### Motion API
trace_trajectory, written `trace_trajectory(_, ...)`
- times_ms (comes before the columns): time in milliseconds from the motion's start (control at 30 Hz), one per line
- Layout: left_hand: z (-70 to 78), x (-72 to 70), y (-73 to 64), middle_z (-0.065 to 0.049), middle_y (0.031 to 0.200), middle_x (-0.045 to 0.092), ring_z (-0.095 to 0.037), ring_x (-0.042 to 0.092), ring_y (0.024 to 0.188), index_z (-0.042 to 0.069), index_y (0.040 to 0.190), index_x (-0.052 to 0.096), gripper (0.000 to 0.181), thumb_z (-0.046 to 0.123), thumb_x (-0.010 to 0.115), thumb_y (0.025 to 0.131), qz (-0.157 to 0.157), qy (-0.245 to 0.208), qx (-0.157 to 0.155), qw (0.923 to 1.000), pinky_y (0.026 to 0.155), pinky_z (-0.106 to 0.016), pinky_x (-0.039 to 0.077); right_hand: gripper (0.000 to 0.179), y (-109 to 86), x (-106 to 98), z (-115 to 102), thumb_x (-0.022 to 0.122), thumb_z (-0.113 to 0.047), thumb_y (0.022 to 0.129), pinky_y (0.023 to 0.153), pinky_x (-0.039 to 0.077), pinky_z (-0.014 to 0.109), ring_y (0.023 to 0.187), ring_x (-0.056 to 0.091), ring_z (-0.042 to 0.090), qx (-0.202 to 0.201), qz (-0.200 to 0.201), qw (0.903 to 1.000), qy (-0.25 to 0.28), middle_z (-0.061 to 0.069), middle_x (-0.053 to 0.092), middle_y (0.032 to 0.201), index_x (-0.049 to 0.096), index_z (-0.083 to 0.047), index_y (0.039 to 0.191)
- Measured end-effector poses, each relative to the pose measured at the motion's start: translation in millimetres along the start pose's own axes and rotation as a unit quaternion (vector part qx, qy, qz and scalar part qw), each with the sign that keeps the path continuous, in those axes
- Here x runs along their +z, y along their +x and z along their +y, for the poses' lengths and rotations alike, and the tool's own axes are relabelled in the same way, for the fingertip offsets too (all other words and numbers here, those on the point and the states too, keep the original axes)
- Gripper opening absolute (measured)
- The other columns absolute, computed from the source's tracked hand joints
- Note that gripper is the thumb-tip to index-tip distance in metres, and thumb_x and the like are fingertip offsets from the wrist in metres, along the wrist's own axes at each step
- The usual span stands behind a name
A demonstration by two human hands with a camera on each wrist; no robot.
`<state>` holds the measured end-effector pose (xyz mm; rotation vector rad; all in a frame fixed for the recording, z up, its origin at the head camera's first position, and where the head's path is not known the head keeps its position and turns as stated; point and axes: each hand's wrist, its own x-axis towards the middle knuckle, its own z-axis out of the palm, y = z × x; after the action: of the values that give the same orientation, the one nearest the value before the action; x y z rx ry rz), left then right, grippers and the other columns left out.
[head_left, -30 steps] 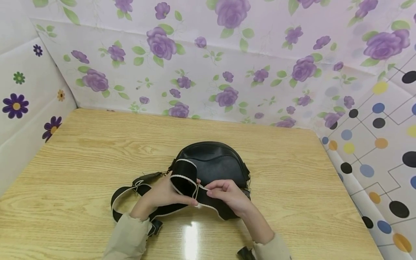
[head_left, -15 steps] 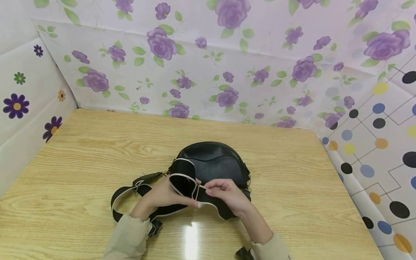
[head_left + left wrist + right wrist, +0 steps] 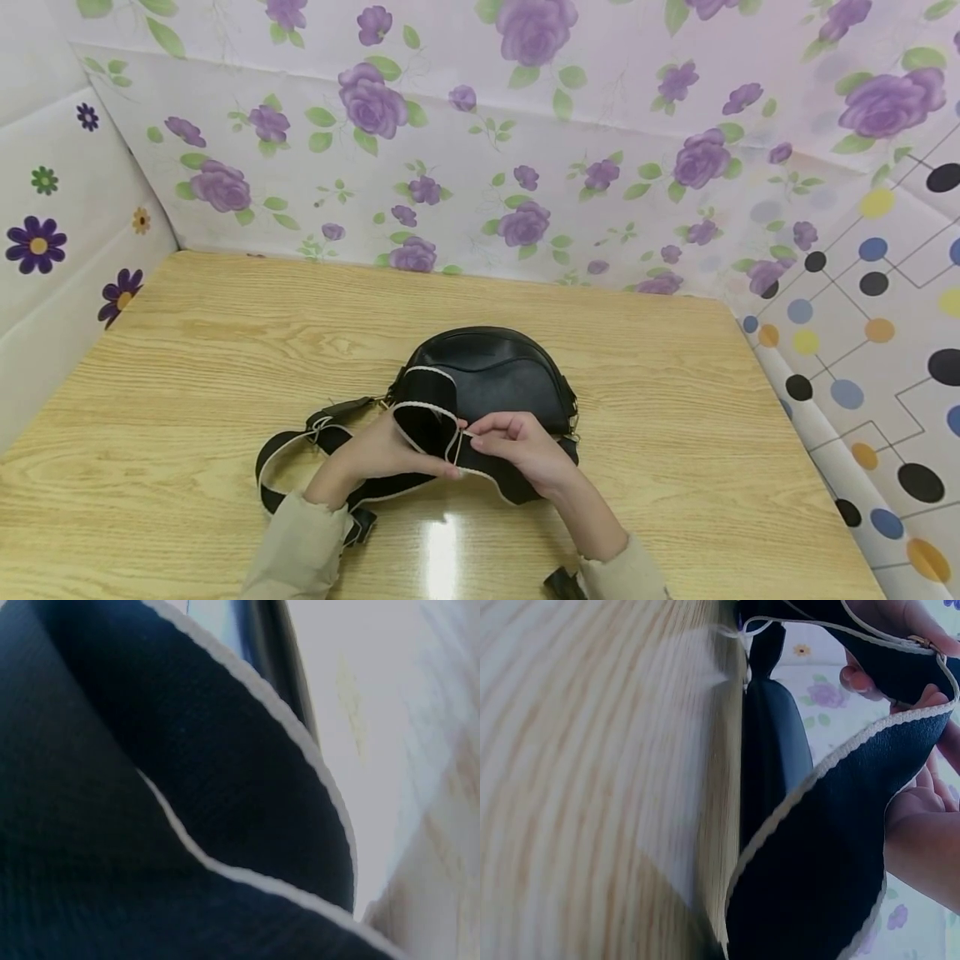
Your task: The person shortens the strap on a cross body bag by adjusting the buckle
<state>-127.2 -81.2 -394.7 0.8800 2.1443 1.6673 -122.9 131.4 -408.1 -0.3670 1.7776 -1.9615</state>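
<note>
"Where does the head view look from?"
"Above, forward and down across the table (image 3: 225,333) to the flowered backdrop (image 3: 465,167), well back from it."
"And the left wrist's?"
"So near that the strap (image 3: 210,765) fills most of it."
"The right wrist's?"
"Low along the table (rolled sideways, so the surface runs upright), close to the strap; it shares the bag (image 3: 776,750) and strap with the head view."

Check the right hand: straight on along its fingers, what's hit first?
The right hand would probably meet the metal slider on the white-edged black strap it pinches; the left hand is right there too, depth unclear.
</note>
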Motion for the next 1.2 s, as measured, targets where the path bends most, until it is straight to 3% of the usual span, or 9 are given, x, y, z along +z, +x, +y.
trace_trajectory(233, 2.3, -3.0, -1.8, -0.005, 0.104, 0.063, -0.015, 0.056, 0.097, 0.002, 0.106, 0.061, 0.047, 0.019, 0.080, 0.067, 0.005, 0.011, -0.016, 0.9998, 0.084, -0.029, 0.042, 0.014, -2.8, -10.4, 3.9, 0.058, 0.003, 0.083, 0.071, 0.046, 0.023, 0.077, 0.060, 0.008, -0.006, -0.002, 0.9998, -0.021, -0.003, 0.065, 0.080, 0.060, 0.012, 0.093)
trace_trajectory(533, 1.6, -3.2, -2.0, -0.005, 0.102, 0.062, -0.015, 0.057, 0.095, 0.003, 0.103, 0.061, 0.045, 0.018, 0.080, 0.066, 0.012, 0.018, -0.011, 0.9997, 0.083, -0.029, 0.043, 0.025, -3.3, -8.0, 3.9, 0.057, 0.004, 0.083, 0.070, 0.046, 0.021, 0.076, 0.059, 0.006, -0.038, 0.000, 0.9991, -0.019, -0.004, 0.064, 0.080, 0.050, 0.024, 0.095)
trace_trajectory(733, -0.2, -3.1, -2.5, -0.005, 0.102, 0.062, -0.015, 0.057, 0.094, 0.003, 0.104, 0.061, 0.046, 0.020, 0.080, 0.066, 0.016, 0.013, -0.011, 0.9997, 0.082, -0.030, 0.043, 0.013, -1.0, -3.5, 5.4, 0.058, 0.006, 0.082, 0.070, 0.046, 0.020, 0.076, 0.058, 0.006, -0.047, 0.023, 0.9985, -0.016, -0.004, 0.064, 0.080, 0.058, 0.016, 0.089)
trace_trajectory(933, -0.3, -3.4, -2.3, -0.004, 0.102, 0.062, -0.015, 0.056, 0.094, 0.003, 0.105, 0.062, 0.047, 0.021, 0.081, 0.065, 0.016, 0.021, -0.008, 0.9996, 0.083, -0.029, 0.042, 0.020, -0.8, -2.9, 5.1, 0.058, 0.006, 0.082, 0.069, 0.046, 0.020, 0.075, 0.058, 0.006, -0.049, 0.024, 0.9983, -0.021, -0.004, 0.064, 0.079, 0.052, 0.022, 0.092)
trace_trajectory(1067, 0.3, -2.7, -2.3, -0.003, 0.103, 0.061, -0.014, 0.056, 0.095, 0.004, 0.105, 0.062, 0.047, 0.022, 0.080, 0.065, 0.015, 0.026, -0.010, 0.9995, 0.083, -0.029, 0.042, 0.016, -0.6, -2.3, 4.3, 0.058, 0.005, 0.082, 0.070, 0.046, 0.021, 0.077, 0.058, 0.007, -0.046, 0.024, 0.9984, -0.021, -0.003, 0.064, 0.080, 0.056, 0.019, 0.091)
trace_trajectory(1200, 0.5, -0.7, -1.5, -0.002, 0.102, 0.061, -0.014, 0.056, 0.093, 0.005, 0.105, 0.061, 0.047, 0.022, 0.080, 0.066, 0.007, 0.022, 0.006, 0.9997, 0.082, -0.030, 0.043, 0.019, -0.3, -0.2, 2.5, 0.058, 0.005, 0.082, 0.073, 0.046, 0.023, 0.083, 0.060, 0.009, -0.042, 0.020, 0.9987, -0.023, -0.001, 0.064, 0.085, 0.054, 0.021, 0.092)
